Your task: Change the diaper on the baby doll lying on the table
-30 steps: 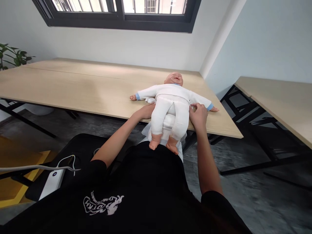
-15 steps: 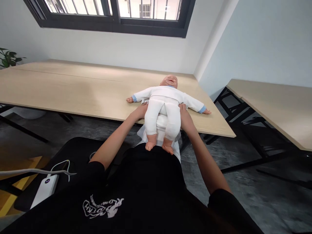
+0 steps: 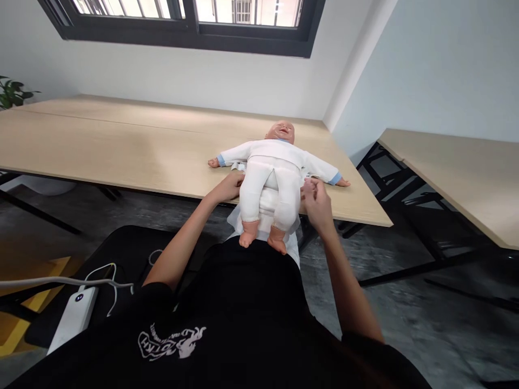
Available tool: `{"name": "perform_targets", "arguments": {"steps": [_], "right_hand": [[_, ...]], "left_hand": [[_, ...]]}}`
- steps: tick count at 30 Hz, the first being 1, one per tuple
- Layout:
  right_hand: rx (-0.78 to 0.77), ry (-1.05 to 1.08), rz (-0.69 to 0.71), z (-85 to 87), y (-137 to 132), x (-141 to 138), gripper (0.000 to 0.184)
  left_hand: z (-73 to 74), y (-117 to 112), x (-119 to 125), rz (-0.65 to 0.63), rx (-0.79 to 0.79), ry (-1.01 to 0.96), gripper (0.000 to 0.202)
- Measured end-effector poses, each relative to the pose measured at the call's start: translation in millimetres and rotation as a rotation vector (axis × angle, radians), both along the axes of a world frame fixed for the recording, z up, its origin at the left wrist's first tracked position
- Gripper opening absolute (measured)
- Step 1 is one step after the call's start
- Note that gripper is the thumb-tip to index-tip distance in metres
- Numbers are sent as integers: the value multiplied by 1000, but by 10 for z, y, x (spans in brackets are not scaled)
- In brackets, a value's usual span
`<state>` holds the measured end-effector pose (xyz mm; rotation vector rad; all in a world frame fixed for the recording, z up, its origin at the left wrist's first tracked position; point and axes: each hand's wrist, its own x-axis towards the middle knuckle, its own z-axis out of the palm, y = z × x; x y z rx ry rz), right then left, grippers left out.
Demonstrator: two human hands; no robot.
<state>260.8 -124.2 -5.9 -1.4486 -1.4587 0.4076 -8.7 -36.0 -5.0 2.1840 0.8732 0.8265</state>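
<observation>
A baby doll [image 3: 274, 162] in white clothes with blue cuffs lies on its back on the wooden table, arms spread, legs hanging toward me over the near edge. Under its hips and between its legs is a white diaper [image 3: 267, 201], with its lower part draped past the table edge against my shirt. White tabs [image 3: 239, 166] stick out beside the doll's waist. My left hand [image 3: 229, 187] is at the doll's hip on the left, fingers loosely extended, tips partly hidden by the thigh. Beside the other hip, my right hand [image 3: 318, 202] is raised with loosely bent fingers, nothing visible in them.
The long table [image 3: 133, 146] runs left along the wall beneath a window [image 3: 198, 40]. A second table [image 3: 458, 167] stands at right across a gap. On a black chair [image 3: 133, 243] at left lies a white power bank [image 3: 75, 319] with a cable.
My right hand has come away from the doll's hip, lifting slightly outward. My left hand has drawn back a little to the left. The doll stays in place.
</observation>
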Motion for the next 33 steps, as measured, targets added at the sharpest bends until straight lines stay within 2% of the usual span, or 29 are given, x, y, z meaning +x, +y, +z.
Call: {"name": "perform_targets", "arguments": {"steps": [3,5,7,10,13,15,17,20,22,24,27,30,33], "right_hand": [[-23,-95,38,-58,-275,-234,92],[24,-178,48,-104,-338,-303,102],[45,-229,36,-120,-335,-267,97],[57,-327,-24,-69,-327,-88,85],[104,-523,-87,6,-401,58,75],[151,-704,-54,3,-490,62,71],[213,-869,63,-72,-581,-6,76],[326,-999,268,-286,-664,-164,78],[411,-1002,360,-418,-665,-249,66],[479,-932,435,-468,-635,-293,50],[487,-672,522,-306,-566,-293,30],[391,-333,490,105,-451,-252,13],[225,-19,453,567,-176,-224,30]], "left_hand": [[-36,-273,25,228,-105,-260,42],[-63,-482,93,361,-191,-390,56],[-92,-676,175,371,-194,-369,64],[-128,-858,253,350,-50,-277,88],[-126,-883,225,345,17,-301,79],[-101,-844,164,330,12,-322,74],[-70,-794,100,303,-1,-322,71],[-38,-738,44,269,-30,-325,70],[-32,-720,33,257,-50,-336,73],[-31,-711,28,246,-81,-350,76],[-29,-698,9,221,-149,-376,79],[-37,-690,-19,167,-206,-407,78],[-73,-718,-20,149,-166,-364,75]]}}
